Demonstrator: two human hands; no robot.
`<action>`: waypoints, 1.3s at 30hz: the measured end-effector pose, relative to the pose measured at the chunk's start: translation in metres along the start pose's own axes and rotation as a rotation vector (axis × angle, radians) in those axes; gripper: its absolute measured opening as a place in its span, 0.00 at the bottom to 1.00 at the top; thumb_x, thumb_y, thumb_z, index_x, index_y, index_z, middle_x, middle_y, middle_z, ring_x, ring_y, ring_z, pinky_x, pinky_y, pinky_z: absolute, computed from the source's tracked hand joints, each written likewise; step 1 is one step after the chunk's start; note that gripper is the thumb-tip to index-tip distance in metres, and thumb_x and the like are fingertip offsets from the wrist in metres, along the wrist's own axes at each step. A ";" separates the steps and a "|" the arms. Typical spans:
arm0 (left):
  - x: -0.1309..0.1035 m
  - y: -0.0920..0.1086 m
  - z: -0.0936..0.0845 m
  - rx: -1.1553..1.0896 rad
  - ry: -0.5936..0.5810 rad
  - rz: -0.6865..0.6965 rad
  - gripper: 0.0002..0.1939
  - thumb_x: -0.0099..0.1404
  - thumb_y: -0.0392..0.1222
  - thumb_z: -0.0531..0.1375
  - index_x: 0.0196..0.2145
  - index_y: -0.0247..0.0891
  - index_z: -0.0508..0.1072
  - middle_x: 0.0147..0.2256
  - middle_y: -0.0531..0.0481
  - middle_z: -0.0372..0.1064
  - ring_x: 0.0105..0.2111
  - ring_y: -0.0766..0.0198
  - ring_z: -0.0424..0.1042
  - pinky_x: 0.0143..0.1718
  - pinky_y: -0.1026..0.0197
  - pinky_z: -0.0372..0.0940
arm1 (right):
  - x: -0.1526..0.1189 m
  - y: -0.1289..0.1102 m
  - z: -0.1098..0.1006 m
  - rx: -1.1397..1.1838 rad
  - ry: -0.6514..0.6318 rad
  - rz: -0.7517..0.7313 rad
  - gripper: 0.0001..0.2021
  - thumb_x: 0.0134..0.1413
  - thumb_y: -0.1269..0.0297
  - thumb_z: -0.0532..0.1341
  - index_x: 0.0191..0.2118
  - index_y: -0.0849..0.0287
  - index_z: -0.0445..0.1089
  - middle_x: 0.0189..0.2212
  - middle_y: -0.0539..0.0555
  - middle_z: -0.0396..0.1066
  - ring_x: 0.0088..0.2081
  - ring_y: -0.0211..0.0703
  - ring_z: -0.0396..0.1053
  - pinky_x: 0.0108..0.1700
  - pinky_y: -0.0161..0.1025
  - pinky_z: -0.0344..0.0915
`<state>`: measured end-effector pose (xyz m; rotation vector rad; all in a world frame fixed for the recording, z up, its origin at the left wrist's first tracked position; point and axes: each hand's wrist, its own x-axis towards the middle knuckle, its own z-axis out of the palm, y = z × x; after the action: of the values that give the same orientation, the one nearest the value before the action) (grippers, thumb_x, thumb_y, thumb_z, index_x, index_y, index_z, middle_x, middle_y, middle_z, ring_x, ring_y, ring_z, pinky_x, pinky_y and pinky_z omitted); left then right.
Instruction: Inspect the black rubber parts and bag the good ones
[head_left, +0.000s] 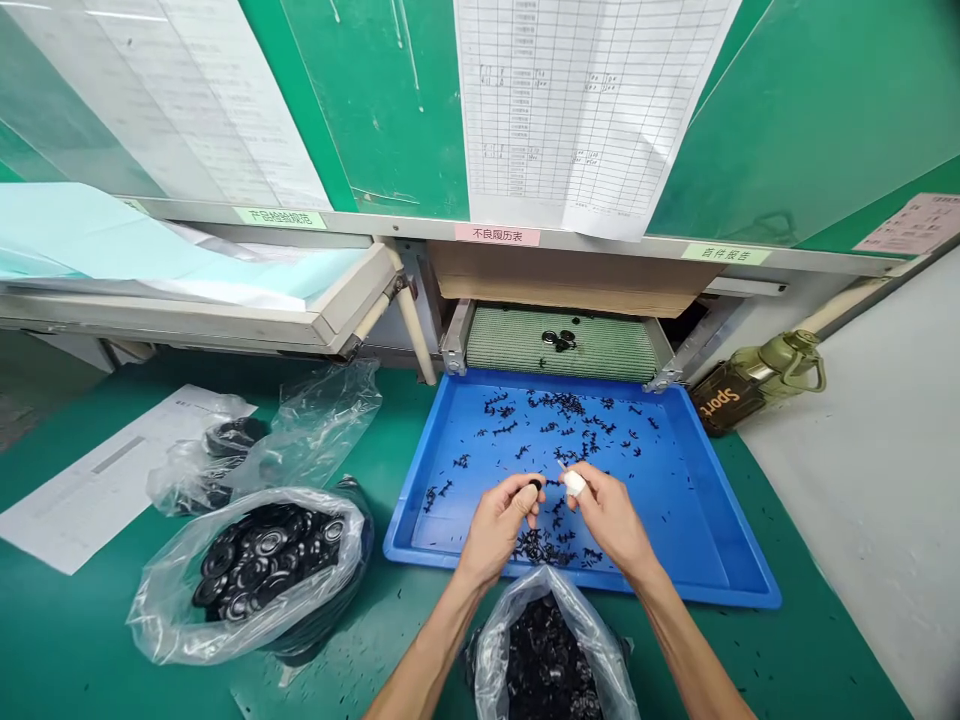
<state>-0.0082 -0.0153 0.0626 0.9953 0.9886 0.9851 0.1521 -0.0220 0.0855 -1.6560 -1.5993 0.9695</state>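
My left hand (495, 525) is closed in a pinch on a small black rubber disc (535, 484), over the blue tray (694, 520). Beside it, a small gap away, my right hand (615, 520) has its fingers pressed together, with a white wrap (574, 484) on the thumb. A thin pale tip shows by the right fingertips; what it belongs to is hidden. Many little black scraps (544, 547) lie scattered in the tray beneath both hands. Just in front of me, between my forearms, stands an open clear bag (555, 665) of black rubber parts.
To the left, another open plastic bag (262, 560) holds black rings. Behind it lie a crumpled clear bag (322, 415) and a paper sheet (82, 490). A green conveyor belt (510, 340) with several black parts ends at the tray's far edge. At right leans a bottle (757, 380).
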 end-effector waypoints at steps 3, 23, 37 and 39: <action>0.003 0.001 -0.001 0.006 -0.005 -0.014 0.18 0.59 0.49 0.60 0.42 0.34 0.75 0.29 0.49 0.69 0.24 0.68 0.63 0.30 0.63 0.59 | 0.002 0.004 -0.001 -0.078 0.022 -0.113 0.15 0.57 0.64 0.47 0.38 0.59 0.70 0.28 0.51 0.69 0.23 0.36 0.59 0.26 0.33 0.52; 0.024 -0.028 -0.029 -0.718 0.232 -0.278 0.06 0.54 0.35 0.64 0.31 0.30 0.75 0.31 0.46 0.70 0.29 0.68 0.67 0.27 0.69 0.62 | 0.189 -0.014 -0.055 -0.544 0.477 -0.232 0.15 0.52 0.74 0.50 0.41 0.60 0.72 0.35 0.56 0.66 0.34 0.42 0.63 0.35 0.36 0.55; 0.031 -0.033 -0.026 -0.728 0.299 -0.292 0.02 0.56 0.31 0.62 0.30 0.31 0.75 0.30 0.45 0.71 0.27 0.69 0.68 0.24 0.70 0.64 | 0.190 -0.008 -0.013 -0.231 0.552 -0.080 0.11 0.53 0.63 0.52 0.36 0.62 0.68 0.30 0.56 0.67 0.30 0.40 0.61 0.30 0.34 0.52; 0.032 -0.030 -0.026 -0.699 0.303 -0.279 0.04 0.56 0.32 0.63 0.32 0.31 0.76 0.31 0.45 0.71 0.27 0.69 0.68 0.25 0.69 0.64 | 0.183 -0.008 -0.018 -0.139 0.517 -0.062 0.11 0.53 0.61 0.52 0.34 0.61 0.68 0.28 0.55 0.67 0.28 0.39 0.60 0.29 0.34 0.53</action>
<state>-0.0197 0.0129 0.0223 0.1260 0.8948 1.1452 0.1613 0.1619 0.0878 -1.7570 -1.3716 0.3569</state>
